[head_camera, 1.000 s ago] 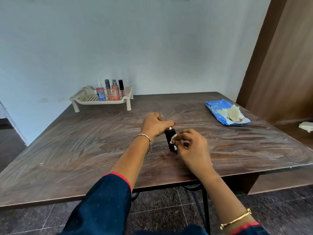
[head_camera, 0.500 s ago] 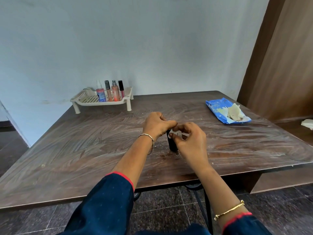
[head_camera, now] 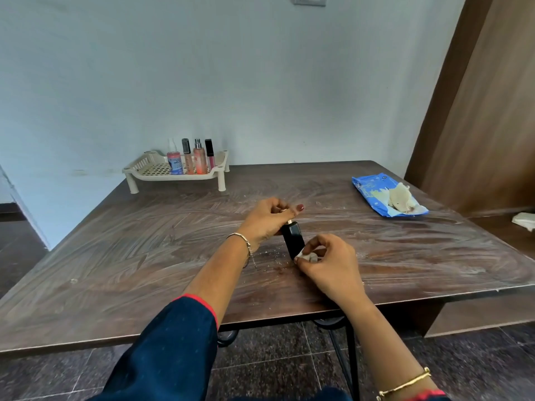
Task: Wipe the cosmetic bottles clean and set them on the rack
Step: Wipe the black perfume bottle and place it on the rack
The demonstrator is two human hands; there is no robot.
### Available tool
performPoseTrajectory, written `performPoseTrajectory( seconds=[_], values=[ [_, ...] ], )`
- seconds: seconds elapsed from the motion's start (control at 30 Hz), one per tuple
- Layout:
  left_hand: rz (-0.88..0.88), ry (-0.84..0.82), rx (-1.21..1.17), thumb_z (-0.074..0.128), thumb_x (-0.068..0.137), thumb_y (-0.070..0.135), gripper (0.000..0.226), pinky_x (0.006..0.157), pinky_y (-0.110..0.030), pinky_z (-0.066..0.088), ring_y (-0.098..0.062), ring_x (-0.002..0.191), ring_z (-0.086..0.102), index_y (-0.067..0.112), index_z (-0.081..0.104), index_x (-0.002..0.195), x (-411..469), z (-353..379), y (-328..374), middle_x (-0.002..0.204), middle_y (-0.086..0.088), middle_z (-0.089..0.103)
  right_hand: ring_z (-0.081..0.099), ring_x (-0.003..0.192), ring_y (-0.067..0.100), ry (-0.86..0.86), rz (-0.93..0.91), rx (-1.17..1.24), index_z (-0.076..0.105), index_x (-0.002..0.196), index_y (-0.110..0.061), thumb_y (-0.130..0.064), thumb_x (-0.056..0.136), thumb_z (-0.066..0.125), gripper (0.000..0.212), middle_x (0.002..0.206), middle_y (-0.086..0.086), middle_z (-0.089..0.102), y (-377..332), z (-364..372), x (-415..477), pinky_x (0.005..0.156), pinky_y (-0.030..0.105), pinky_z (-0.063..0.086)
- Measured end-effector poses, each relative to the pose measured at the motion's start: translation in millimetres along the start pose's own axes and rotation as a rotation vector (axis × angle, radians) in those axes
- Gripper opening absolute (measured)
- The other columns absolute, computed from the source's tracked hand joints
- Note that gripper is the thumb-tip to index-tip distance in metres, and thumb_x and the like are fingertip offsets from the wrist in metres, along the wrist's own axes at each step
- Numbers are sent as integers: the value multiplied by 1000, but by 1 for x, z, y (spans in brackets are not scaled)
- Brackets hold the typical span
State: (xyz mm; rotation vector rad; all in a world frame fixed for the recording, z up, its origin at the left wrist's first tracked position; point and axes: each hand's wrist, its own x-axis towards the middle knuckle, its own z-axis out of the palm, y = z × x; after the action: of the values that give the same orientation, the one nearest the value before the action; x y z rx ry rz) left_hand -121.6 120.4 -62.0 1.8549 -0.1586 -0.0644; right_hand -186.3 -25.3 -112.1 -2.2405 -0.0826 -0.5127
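A black rectangular bottle (head_camera: 293, 238) with a gold neck stands slightly tilted on the brown table (head_camera: 144, 256) near its front edge. My left hand (head_camera: 267, 218) grips the bottle's top. My right hand (head_camera: 327, 261) pinches a small crumpled white wipe (head_camera: 307, 256) against the bottle's lower right side. At the far left of the table a cream plastic rack (head_camera: 150, 167) carries several cosmetic bottles (head_camera: 199, 157), pink and orange ones, upright in a row.
A blue wipes packet (head_camera: 373, 189) lies at the far right with used wipes (head_camera: 401, 196) on top. White dust streaks and crumbs cover the tabletop. A wooden panel rises at the right, and a white cloth (head_camera: 524, 221) lies on a lower ledge.
My right hand slid the wipe from the bottle's top down to its lower side. The left hand shifted up onto the cap, so more of the black body shows.
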Motion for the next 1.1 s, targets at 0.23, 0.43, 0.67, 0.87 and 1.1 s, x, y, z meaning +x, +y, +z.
performPoseTrajectory(
  seconds=[0.23, 0.43, 0.67, 0.87, 1.1],
  values=[
    [-17, -435, 105, 76, 78, 15, 39, 95, -32, 51, -28, 106, 63, 0, 60, 111, -15, -21, -3, 111, -20, 66, 59, 60, 9, -33, 146, 293, 65, 69, -17, -15, 64, 79, 15, 65, -6, 66, -1, -5, 3, 58, 24, 43],
    [25, -363, -229, 66, 81, -5, 41, 87, -27, 55, -21, 103, 66, -1, 58, 121, -31, -25, -4, 116, -19, 66, 58, 65, 12, -87, 281, 807, 67, 75, -6, -4, 73, 78, 11, 64, -1, 66, -13, -17, -1, 67, 21, 48],
    [65, -41, -517, 73, 70, 14, 37, 71, -18, 51, -7, 87, 67, 16, 67, 107, -74, -4, -22, 96, 0, 74, 68, 71, 19, 45, 265, 931, 71, 77, -5, -2, 66, 80, 14, 75, 12, 73, -38, -9, -14, 67, 20, 54],
    [32, -16, -770, 67, 77, 12, 48, 94, -40, 49, -22, 102, 66, 9, 59, 124, -93, 9, -29, 116, -12, 68, 65, 66, 8, 151, 181, 936, 71, 80, -3, 0, 69, 79, 14, 72, 4, 72, -61, 2, -6, 62, 17, 51],
    [42, -65, -971, 61, 81, 11, 31, 85, -33, 57, -19, 96, 68, 9, 67, 112, -102, 3, -23, 107, -11, 71, 63, 97, 3, 175, -340, 296, 74, 98, -12, -5, 83, 68, 17, 101, -5, 67, -69, 7, -3, 83, 22, 54]
  ],
)
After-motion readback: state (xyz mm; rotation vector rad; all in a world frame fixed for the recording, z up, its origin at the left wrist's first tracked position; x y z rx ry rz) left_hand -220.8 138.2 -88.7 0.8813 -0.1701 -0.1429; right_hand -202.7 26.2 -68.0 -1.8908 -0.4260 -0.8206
